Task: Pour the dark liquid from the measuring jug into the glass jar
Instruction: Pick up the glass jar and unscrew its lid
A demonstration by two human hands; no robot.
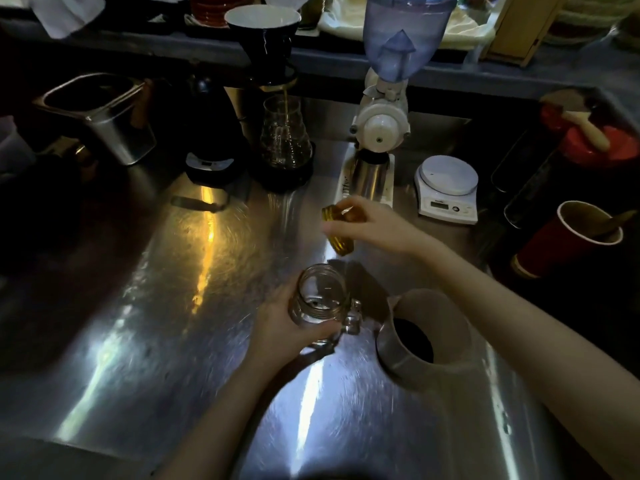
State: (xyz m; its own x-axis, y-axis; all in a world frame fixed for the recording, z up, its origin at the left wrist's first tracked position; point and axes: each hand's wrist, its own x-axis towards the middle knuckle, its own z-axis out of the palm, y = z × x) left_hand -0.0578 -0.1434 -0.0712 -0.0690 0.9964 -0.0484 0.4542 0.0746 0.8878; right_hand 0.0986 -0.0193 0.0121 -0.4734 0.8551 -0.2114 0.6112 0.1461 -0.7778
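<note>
An empty glass jar (320, 296) with a side handle stands open on the steel counter (173, 306), and my left hand (287, 327) is wrapped around its near side. My right hand (374, 225) is raised beyond the jar and holds a gold lid (337, 230) by its edge, tilted. To the right of the jar stands the measuring jug (429, 334), a pale tapered vessel with dark liquid at its bottom, untouched by either hand.
A drip coffee maker with a glass carafe (285, 136) stands at the back, next to a white grinder (381, 123) and a white scale (448, 188). A red paper cup (568, 240) sits at the right. A steel bin (104, 116) stands back left.
</note>
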